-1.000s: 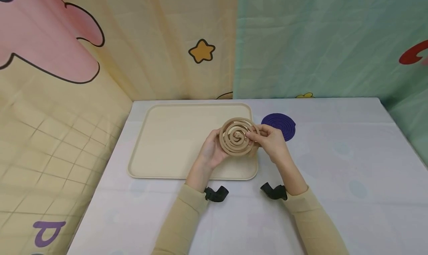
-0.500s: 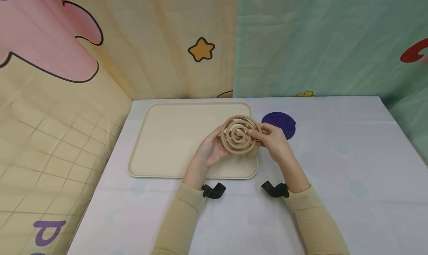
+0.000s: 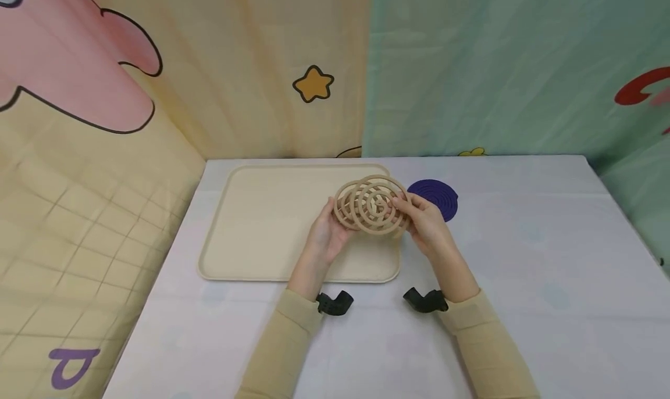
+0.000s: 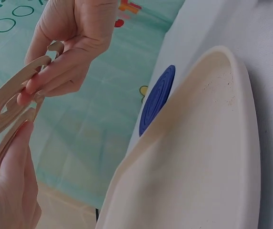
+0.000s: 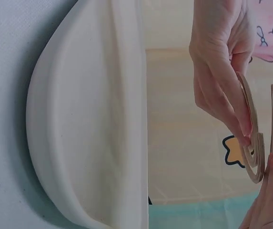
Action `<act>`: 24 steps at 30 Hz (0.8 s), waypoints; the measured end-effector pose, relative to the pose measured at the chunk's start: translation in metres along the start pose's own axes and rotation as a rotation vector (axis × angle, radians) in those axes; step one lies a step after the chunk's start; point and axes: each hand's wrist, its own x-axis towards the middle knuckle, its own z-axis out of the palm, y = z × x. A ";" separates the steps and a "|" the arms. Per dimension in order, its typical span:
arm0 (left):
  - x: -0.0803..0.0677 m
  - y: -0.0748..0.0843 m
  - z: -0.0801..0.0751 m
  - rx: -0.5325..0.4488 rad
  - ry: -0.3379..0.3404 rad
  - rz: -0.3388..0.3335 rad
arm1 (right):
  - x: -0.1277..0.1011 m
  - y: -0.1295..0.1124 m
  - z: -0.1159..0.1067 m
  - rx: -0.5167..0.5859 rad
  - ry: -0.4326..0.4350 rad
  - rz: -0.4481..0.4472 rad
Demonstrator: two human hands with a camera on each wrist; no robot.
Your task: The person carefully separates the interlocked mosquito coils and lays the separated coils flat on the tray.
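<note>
Two tan spiral mosquito coils are held over the tray's right part, overlapping in the head view. My left hand (image 3: 325,236) pinches the left mosquito coil (image 5: 252,107) by its edge between thumb and fingers. The right mosquito coil (image 4: 13,88) is pinched by my right hand (image 3: 428,227), its thumb on the near face and fingers behind. Both wrist views show a narrow gap between the coils, with their edges close together near the fingertips. A flat purple-blue spiral disc (image 3: 435,198) lies on the table just beyond the right hand.
A cream rectangular tray (image 3: 267,224) with a raised rim lies beneath the hands, toward the table's left. The white-covered table (image 3: 523,259) extends right. Printed curtains (image 3: 235,67) stand behind it and at the sides. A black camera mount (image 3: 335,303) sits on each wrist.
The tan coils, earlier stacked as nearly one disc, have slid apart sideways: the right hand's coil is now offset right of the left hand's.
</note>
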 end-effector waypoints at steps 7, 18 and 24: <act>0.000 0.008 -0.002 0.025 0.097 0.048 | 0.003 0.004 -0.002 0.154 -0.072 0.019; -0.008 0.025 -0.016 0.006 0.213 0.053 | 0.008 0.004 -0.005 0.311 -0.110 0.085; -0.016 0.038 -0.027 0.041 0.224 0.043 | 0.012 0.004 -0.006 0.286 -0.112 0.105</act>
